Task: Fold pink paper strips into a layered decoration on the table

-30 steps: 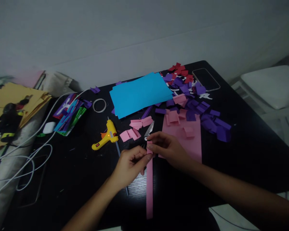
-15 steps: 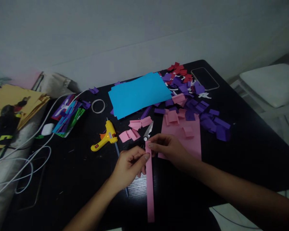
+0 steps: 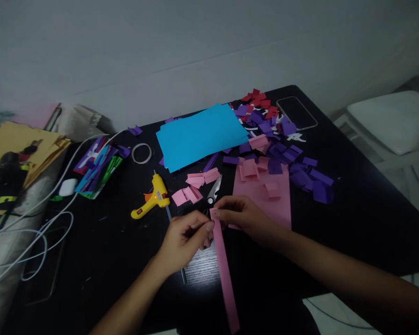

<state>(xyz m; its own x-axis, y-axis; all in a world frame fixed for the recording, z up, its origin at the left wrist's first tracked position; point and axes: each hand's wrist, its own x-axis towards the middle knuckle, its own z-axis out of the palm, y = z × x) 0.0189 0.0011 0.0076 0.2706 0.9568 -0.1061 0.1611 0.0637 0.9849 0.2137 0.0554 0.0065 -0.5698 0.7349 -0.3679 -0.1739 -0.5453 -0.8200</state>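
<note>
A long pink paper strip (image 3: 225,274) hangs down toward the table's front edge, its upper end between my two hands. My left hand (image 3: 188,239) pinches the strip's left side with thumb and forefinger. On the other side, my right hand (image 3: 242,215) grips the top end between thumb and fingers. Just beyond the fingertips lie scissors (image 3: 214,190), blade pointing away, their handles partly hidden behind the hands. Folded pink paper pieces (image 3: 188,194) rest left of the scissors. A pink sheet (image 3: 265,211) with several pink pieces on it lies beside my right hand.
A yellow glue gun (image 3: 153,197) with a glue stick lies left of my hands. Blue sheets (image 3: 202,137), purple pieces (image 3: 300,177) and red pieces (image 3: 256,98) cover the back. A phone (image 3: 296,113) lies back right; a tape roll (image 3: 141,153) and white cables (image 3: 45,237) are left.
The lower end of the pink strip has swung to the right, so it now slants. Both hands keep their hold with almost no movement.
</note>
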